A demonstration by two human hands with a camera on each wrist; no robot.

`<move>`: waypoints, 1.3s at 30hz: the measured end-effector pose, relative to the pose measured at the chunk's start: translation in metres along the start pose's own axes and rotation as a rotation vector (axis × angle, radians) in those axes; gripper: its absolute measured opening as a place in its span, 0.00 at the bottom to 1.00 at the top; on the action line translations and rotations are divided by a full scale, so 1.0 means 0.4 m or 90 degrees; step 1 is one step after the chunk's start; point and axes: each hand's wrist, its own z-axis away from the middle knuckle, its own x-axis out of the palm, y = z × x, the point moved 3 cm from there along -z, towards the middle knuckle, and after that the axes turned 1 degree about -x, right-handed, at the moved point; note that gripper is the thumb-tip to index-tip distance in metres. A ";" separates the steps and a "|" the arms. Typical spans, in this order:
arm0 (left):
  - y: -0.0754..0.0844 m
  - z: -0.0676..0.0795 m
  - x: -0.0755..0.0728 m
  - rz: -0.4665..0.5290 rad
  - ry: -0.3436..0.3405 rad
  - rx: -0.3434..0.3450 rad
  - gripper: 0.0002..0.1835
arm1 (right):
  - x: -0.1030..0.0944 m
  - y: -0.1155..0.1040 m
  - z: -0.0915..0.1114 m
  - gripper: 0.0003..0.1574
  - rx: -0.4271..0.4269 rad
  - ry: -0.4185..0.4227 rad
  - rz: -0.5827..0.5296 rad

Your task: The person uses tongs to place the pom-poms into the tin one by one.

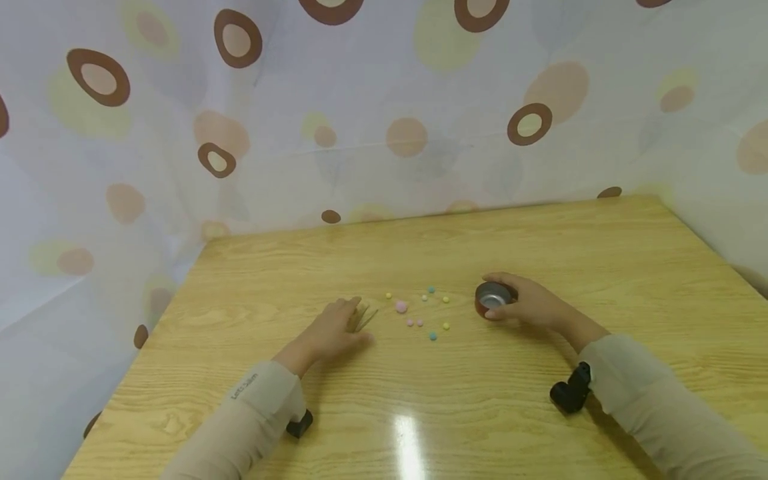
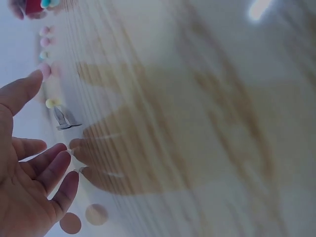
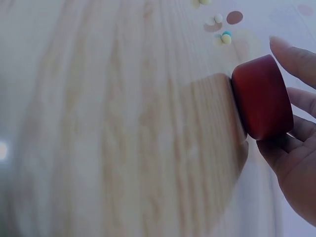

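My left hand [image 1: 333, 330] hovers low over the table with its fingers spread and loosely bent. Between its thumb and fingers lie metal tweezers [image 1: 367, 320], their two arms apart; in the left wrist view the tweezers [image 2: 66, 118] show a gap from the fingers. My right hand [image 1: 534, 305] holds a small round dish [image 1: 493, 298], red outside and silvery inside, with thumb and fingers around its sides. The dish [image 3: 261, 98] stands on the table. Between the hands are scattered several small beads, with a larger pink ball [image 1: 401, 307] among them.
The beads, such as a blue one [image 1: 433, 336] and a yellow one [image 1: 446, 326], lie loose on the wooden table [image 1: 336, 267]. A patterned cloth [image 1: 372, 100] hangs behind the table and along its sides. Light glares off the tabletop near the front.
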 end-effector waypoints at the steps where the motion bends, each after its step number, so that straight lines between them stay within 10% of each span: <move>1: -0.001 -0.001 -0.001 -0.006 0.002 0.002 0.40 | 0.001 -0.001 -0.001 0.46 -0.002 0.001 -0.005; 14: -0.001 -0.019 0.008 -0.118 0.044 0.059 0.24 | 0.001 0.001 -0.003 0.42 0.008 0.012 0.011; 39: 0.005 -0.026 0.006 -0.113 0.086 0.072 0.14 | 0.002 -0.015 0.000 0.43 0.041 0.010 0.053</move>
